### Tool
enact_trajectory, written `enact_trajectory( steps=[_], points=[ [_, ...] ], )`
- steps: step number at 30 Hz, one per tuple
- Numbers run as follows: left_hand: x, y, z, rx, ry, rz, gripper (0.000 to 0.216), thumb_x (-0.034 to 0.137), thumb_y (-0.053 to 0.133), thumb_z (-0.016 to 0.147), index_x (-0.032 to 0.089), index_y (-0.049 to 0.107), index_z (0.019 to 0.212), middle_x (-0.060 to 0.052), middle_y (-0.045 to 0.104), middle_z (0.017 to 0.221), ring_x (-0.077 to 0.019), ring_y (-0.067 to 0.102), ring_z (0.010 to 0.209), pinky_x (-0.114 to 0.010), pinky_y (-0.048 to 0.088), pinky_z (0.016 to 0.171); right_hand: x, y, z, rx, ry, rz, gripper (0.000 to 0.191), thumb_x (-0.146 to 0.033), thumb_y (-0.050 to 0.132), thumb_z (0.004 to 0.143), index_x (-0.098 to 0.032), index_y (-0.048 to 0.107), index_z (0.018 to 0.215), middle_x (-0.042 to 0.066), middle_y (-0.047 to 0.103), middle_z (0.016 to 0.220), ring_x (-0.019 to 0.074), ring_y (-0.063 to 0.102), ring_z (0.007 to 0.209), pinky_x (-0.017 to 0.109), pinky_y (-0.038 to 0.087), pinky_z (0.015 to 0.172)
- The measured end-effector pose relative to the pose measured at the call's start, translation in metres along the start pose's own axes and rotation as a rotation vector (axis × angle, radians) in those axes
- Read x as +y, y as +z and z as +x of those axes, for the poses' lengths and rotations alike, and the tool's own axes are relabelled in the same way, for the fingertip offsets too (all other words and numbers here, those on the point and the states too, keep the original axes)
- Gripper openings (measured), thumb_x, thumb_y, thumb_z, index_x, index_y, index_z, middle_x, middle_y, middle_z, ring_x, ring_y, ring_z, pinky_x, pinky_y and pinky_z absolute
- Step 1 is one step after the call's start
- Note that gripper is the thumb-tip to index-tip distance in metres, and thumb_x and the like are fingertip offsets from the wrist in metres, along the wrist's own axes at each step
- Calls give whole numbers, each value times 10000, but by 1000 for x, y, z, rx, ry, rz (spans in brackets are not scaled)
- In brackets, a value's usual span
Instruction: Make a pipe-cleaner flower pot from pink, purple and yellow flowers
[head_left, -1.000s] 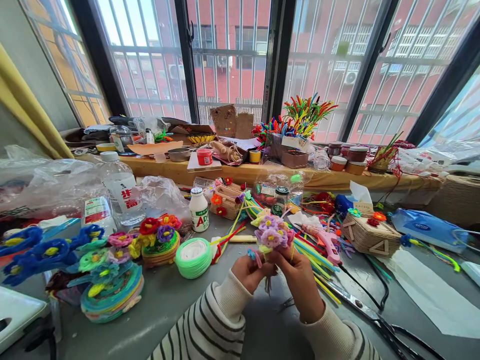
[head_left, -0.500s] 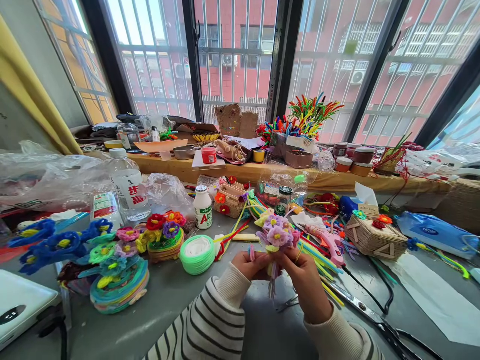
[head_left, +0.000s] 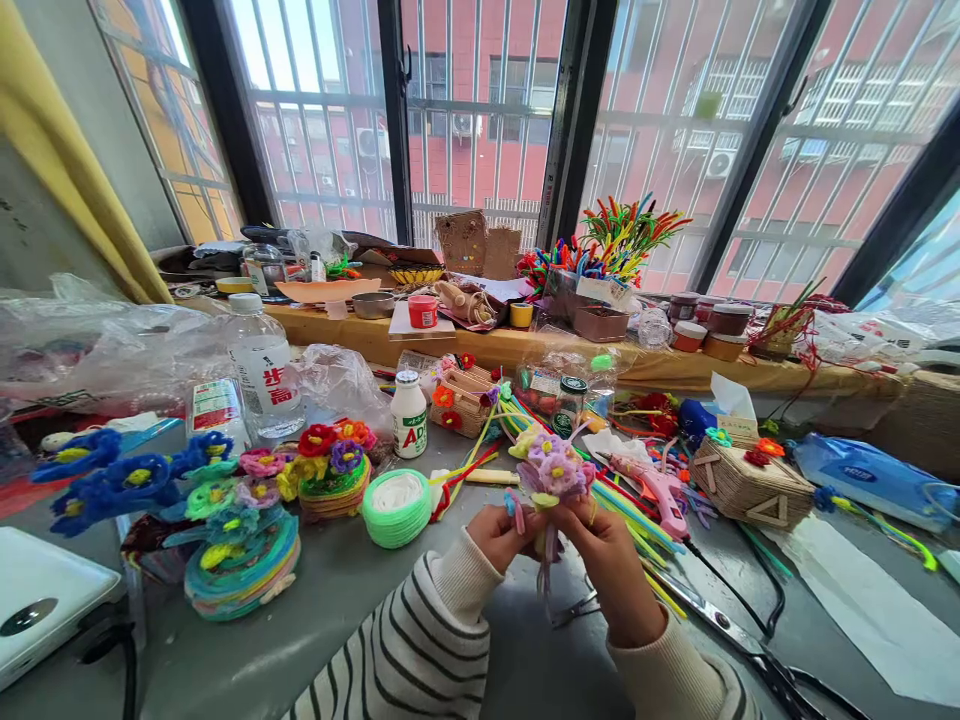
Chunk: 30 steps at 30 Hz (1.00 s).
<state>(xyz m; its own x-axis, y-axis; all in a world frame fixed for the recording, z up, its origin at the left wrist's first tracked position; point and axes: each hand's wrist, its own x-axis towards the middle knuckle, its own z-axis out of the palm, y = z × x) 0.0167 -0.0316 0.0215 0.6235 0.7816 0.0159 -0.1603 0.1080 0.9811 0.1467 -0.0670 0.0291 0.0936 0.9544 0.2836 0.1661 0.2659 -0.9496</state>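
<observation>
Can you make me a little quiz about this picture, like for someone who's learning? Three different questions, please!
1. Pick one: what do the left hand and right hand hold?
A) a bottle
B) a fuzzy flower bunch
C) a tissue pack

2. True or false: the pink glue gun lies to the right of the flower bunch.

3. Fill in: the big scissors have ____ handles.

Key: 1. B; 2. True; 3. black
</observation>
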Motion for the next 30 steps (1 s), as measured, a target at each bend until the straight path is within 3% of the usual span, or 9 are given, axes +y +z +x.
enact_trajectory(
  steps=[4, 10, 14, 19, 22, 26, 30],
  points=[
    [-5, -2, 0, -11, -86, -100, 336, 435, 592, 570, 99, 598, 576, -23, 576, 525, -129, 563, 515, -252, 455, 554, -2, -4, 0, -39, -66, -34, 223, -319, 545, 679, -159, 613, 539, 30, 559, 730, 168, 487, 733, 264, 378, 684],
    [-9, -5, -2, -64, -164, -223, 340, 423, 639, 519, 87, 607, 561, -36, 588, 532, -134, 559, 513, -281, 452, 576, 9, -6, 0, -121, 16, -16, 252, -364, 568, 648, -143, 606, 533, 5, 526, 569, 136, 459, 581, 242, 381, 551],
    [-4, -4, -3, -41, -193, -252, 351, 419, 649, 510, 76, 601, 568, -44, 599, 548, -125, 566, 524, -253, 449, 572, 10, -1, -1, -98, 65, 55, 270, -377, 549, 661, -140, 618, 553, 12, 550, 586, 141, 471, 589, 247, 375, 568],
    [-3, 3, 1, 155, -157, -238, 395, 400, 682, 459, 112, 542, 690, -22, 606, 543, -142, 580, 527, -274, 456, 551, 9, 3, 0, 18, 86, 62, 293, -388, 538, 663, -135, 606, 533, -1, 513, 539, 125, 439, 559, 242, 362, 552],
    [-9, 7, 4, 304, -25, -190, 366, 371, 687, 457, 142, 482, 654, 16, 572, 498, -135, 558, 488, -281, 452, 511, 10, 4, 1, 100, 76, 33, 292, -388, 542, 654, -136, 619, 526, -1, 524, 552, 132, 450, 579, 234, 354, 533],
    [-15, 11, 6, 501, 196, -33, 256, 304, 674, 491, 124, 520, 589, 21, 537, 507, -90, 508, 493, -219, 422, 511, 11, 6, 0, 132, 72, 44, 253, -374, 552, 651, -145, 655, 618, 18, 597, 685, 176, 501, 702, 247, 375, 599],
    [-14, 14, 6, 620, 299, 79, 194, 234, 666, 497, 126, 532, 587, 22, 530, 534, -86, 487, 498, -207, 402, 498, 12, 8, -2, 148, 97, 56, 245, -372, 551, 656, -156, 660, 692, 30, 621, 766, 200, 507, 778, 276, 376, 684]
  ],
)
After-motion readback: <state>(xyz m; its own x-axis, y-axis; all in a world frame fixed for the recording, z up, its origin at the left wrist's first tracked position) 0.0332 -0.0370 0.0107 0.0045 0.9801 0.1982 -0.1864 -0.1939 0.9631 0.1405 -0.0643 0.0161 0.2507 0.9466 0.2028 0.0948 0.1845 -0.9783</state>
